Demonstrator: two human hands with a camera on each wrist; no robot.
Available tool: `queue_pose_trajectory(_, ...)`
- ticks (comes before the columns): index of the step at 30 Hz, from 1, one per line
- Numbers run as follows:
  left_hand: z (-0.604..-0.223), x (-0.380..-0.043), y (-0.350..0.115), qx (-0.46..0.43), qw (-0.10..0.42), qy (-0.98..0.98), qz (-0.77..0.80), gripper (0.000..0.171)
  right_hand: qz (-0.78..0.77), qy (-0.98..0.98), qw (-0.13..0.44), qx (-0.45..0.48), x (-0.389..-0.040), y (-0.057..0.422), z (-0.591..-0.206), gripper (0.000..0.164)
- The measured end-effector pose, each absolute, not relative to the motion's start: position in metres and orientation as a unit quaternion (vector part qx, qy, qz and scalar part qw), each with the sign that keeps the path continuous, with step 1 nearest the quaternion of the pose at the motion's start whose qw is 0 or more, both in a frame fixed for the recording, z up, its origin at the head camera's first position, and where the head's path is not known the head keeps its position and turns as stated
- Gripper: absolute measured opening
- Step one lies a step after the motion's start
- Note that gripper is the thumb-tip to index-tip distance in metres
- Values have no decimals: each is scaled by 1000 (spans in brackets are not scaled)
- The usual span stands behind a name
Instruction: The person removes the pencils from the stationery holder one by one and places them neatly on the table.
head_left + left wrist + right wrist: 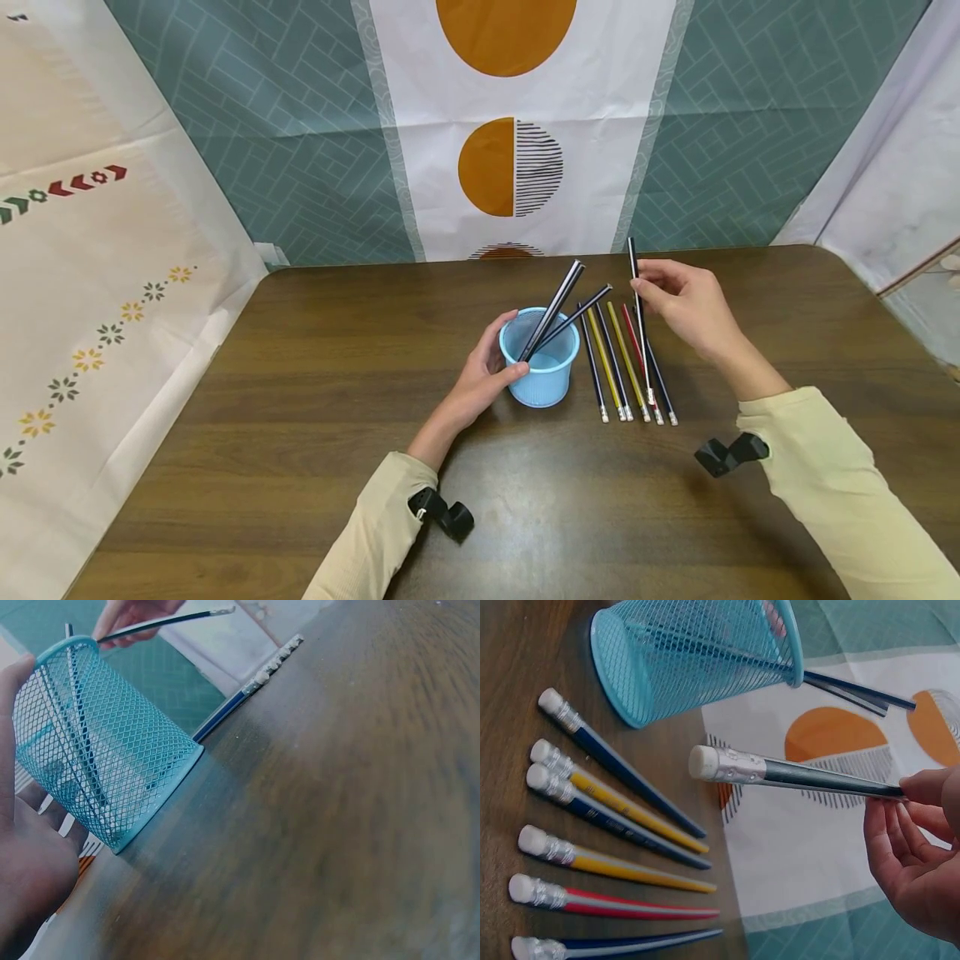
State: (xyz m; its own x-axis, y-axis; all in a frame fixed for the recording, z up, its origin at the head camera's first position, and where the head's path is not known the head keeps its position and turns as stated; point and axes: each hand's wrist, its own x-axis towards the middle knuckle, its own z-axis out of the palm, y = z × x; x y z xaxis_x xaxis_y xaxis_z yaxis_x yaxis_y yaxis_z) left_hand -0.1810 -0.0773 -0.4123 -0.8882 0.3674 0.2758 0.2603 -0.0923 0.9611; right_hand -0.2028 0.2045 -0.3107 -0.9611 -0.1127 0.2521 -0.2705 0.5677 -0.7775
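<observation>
Our left hand grips the blue mesh cup; our right hand pinches a black pencil. Held only near one end, it might swivel.

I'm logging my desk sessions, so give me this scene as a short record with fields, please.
Left grip: holds the blue mesh cup by its side
Right grip: pinches a dark pencil, eraser end down, held in the air
Cup position: standing on the wooden table
Cup contents: leaning dark pencils, exact count unclear
Table row: three navy pencils, two yellow pencils, one red pencil
</observation>
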Motion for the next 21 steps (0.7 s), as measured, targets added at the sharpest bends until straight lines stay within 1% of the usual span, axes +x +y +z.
queue_pose_trajectory(14,-414,-181,-77,236,31,671,702,78,465,-881,42,84,-215,216,-329,40)
queue_pose_trajectory(21,-414,-182,-77,238,32,669,704,76,469,-879,27,77,-219,221,-338,39)
